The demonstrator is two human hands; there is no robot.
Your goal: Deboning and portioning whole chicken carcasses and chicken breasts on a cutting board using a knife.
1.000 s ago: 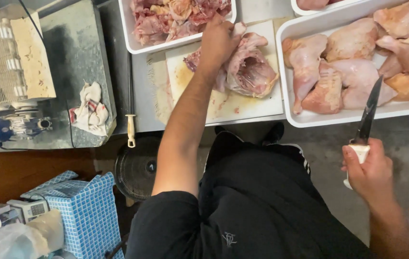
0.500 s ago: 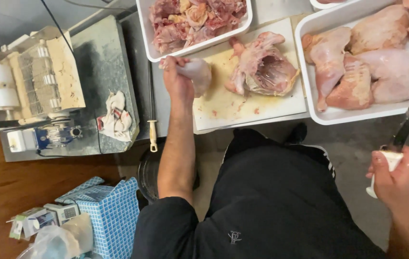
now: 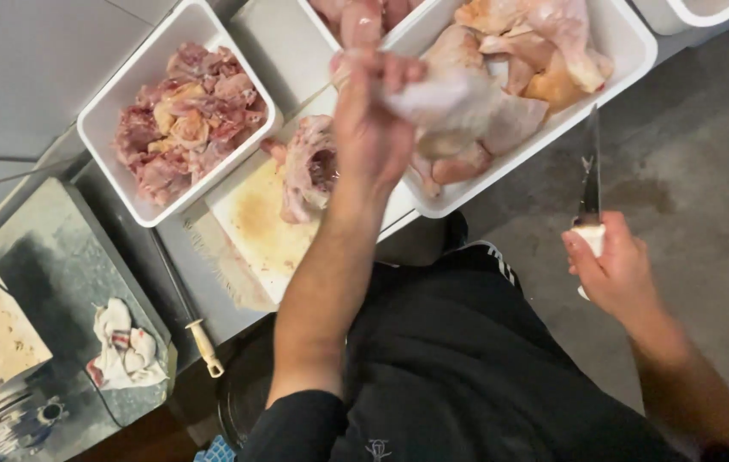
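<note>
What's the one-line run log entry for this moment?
left hand: holds pale chicken piece over tray of chicken cuts | right hand: grips knife, blade up, clear of counter | carcass on cutting board

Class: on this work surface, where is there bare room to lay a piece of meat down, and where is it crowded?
Free: the cutting board below the carcass, and the grey slab above the rag. Crowded: the left tray of scraps and the right tray of chicken pieces.
</note>
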